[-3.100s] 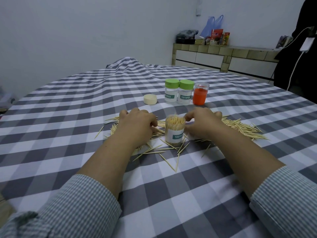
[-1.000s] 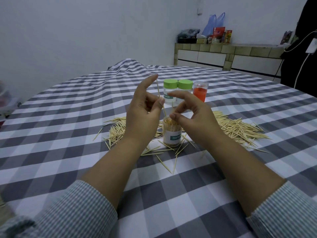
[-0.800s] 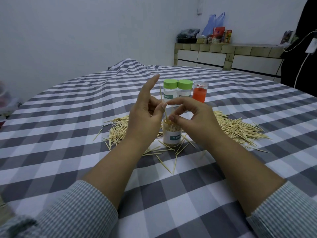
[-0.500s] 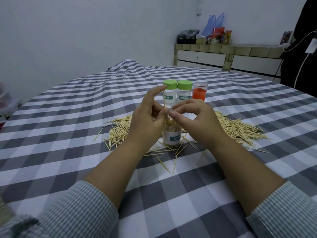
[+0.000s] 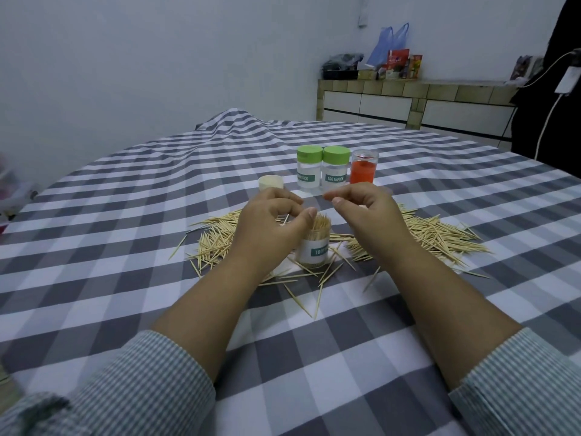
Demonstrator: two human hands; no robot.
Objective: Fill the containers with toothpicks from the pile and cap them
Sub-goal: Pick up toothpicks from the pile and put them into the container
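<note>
On the checked tablecloth (image 5: 94,234) I start at the left, where a small cream cap (image 5: 270,182) lies by itself, just behind my left hand. Next comes my left hand (image 5: 270,229), raised a little over the cloth with its fingers curled inward; I can see a toothpick (image 5: 285,219) between those curled fingers, and the thumb tip lies against the top of the open container (image 5: 313,243). That container stands upright in the middle, uncapped, packed with toothpicks whose tips rise above its rim, its "TOOTHPICK" label partly hidden by my left hand. Loose toothpicks lie all around its base as a pile (image 5: 434,237) that spreads to both sides, thickest on the right, with a few strays (image 5: 317,297) lying nearer me.

Behind it stand two clear containers with green caps (image 5: 323,169), touching one another, both upright and capped. Just beside them on the right is a clear container with orange-red contents (image 5: 363,169).

My right hand (image 5: 374,215) hovers to the right of the open container, not touching it, with forefinger and thumb drawn near each other but apart and the other fingers loosely curled; I see nothing held in it.

Far back on the right, a tiled counter (image 5: 408,99) carries bags and boxes.
</note>
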